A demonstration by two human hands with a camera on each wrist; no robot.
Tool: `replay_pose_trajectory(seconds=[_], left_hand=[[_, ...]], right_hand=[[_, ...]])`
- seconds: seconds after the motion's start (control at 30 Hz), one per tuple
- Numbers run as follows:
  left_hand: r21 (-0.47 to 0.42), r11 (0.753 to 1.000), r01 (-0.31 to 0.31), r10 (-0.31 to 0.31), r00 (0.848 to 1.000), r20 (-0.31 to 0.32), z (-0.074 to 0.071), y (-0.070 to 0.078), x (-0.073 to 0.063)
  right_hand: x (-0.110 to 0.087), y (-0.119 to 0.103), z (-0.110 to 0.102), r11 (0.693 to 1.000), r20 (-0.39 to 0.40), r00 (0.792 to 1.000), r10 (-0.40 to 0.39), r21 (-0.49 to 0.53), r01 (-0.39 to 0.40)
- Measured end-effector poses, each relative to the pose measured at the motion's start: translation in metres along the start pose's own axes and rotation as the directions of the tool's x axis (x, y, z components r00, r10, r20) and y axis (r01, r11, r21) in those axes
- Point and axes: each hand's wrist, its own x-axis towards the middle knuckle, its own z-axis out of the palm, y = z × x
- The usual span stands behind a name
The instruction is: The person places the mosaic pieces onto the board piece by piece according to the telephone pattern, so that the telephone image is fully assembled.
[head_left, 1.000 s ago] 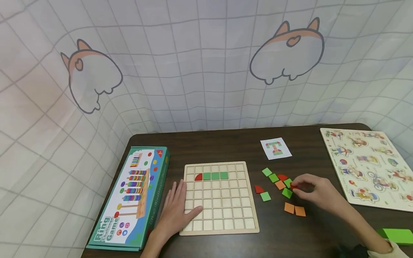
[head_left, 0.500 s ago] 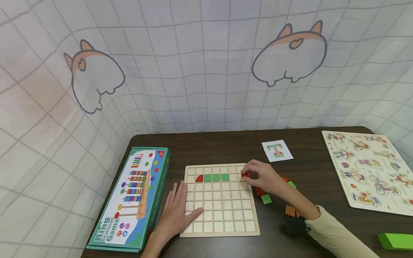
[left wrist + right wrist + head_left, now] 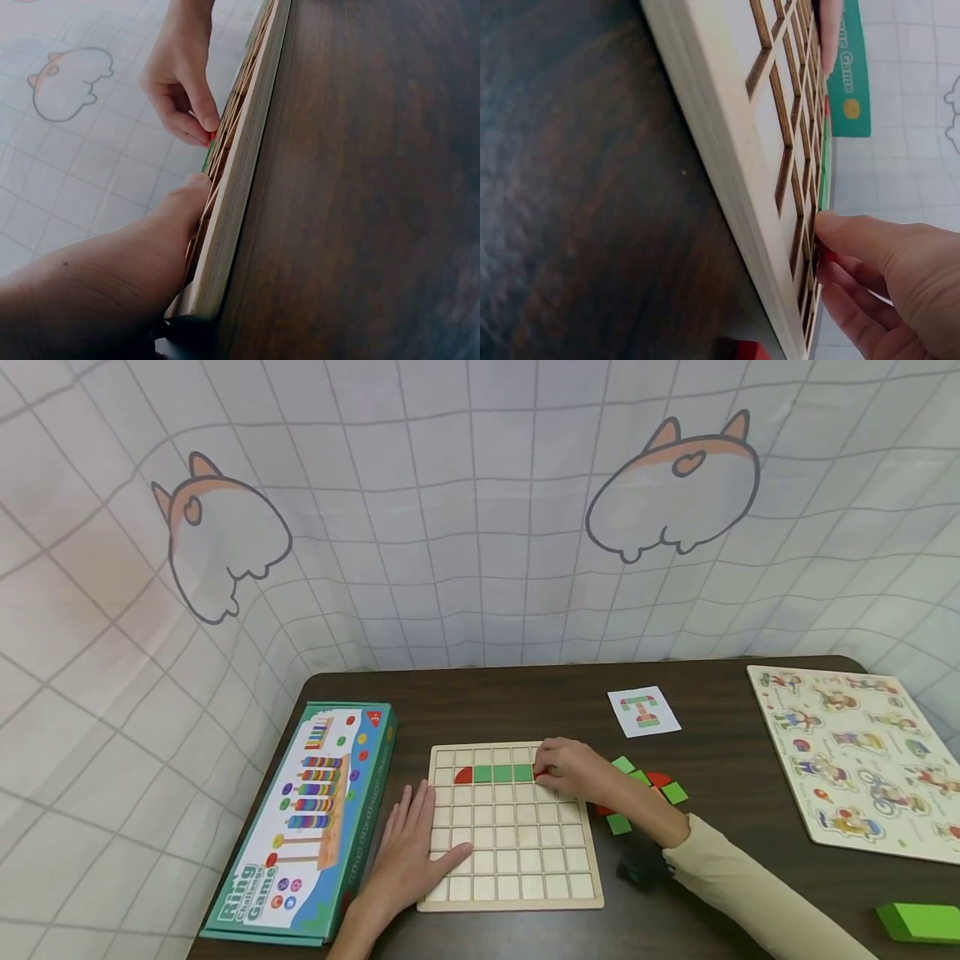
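A wooden grid board [image 3: 517, 860] lies on the dark table. In its second row sit a red quarter-circle tile [image 3: 464, 775] and several green square tiles [image 3: 502, 773] side by side. My right hand [image 3: 577, 770] pinches another red tile [image 3: 825, 253] between thumb and fingers, at the cell just right of the green ones; the fingers cover most of it. My left hand [image 3: 408, 852] rests on the board's left edge, fingers straight and thumb spread over the cells. In the left wrist view, both the left hand [image 3: 150, 240] and the pinching right hand [image 3: 180, 82] show.
Loose green tiles [image 3: 618, 824] and red ones lie right of the board, partly under my right forearm. A pattern card [image 3: 644, 711] lies behind them. A Ring Challenge Game box [image 3: 300, 818] stands left; a picture puzzle board [image 3: 855, 760] and green block [image 3: 918, 922] lie right.
My right hand has carried the red tile leftward from the loose pile, over the board's right edge, to the end of the green row. My left hand stays in place.
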Motion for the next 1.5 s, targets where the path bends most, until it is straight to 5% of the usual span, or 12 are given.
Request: replay_pose_trajectory(seconds=[0.3, 0.47, 0.77, 1.03, 1.5], left_hand=[[0.009, 1.000, 0.001, -0.001, 1.000, 0.001, 0.001, 0.000, 0.002], [0.004, 1.000, -0.004, 0.004, 1.000, -0.002, 0.001, 0.001, 0.001], [0.009, 1.000, 0.003, -0.003, 1.000, -0.002, 0.001, -0.001, -0.001], [-0.001, 1.000, 0.004, -0.004, 1.000, 0.001, -0.001, 0.000, 0.001], [-0.001, 1.000, -0.001, 0.001, 1.000, -0.006, 0.000, -0.001, 0.001]], right_hand=[[-0.003, 0.001, -0.001, 1.000, 0.037, 0.999, 0.016, 0.015, -0.017], [-0.013, -0.003, -0.008, 0.995, 0.064, 0.994, 0.092, 0.023, -0.094], [-0.055, -0.004, -0.035, 0.973, -0.045, 0.976, 0.215, 0.093, -0.210], [-0.090, 0.013, -0.048, 0.982, -0.200, 0.961, 0.191, 0.047, -0.185], [-0.106, 0.036, -0.050, 0.963, -0.158, 0.950, 0.268, 0.065, -0.260]])
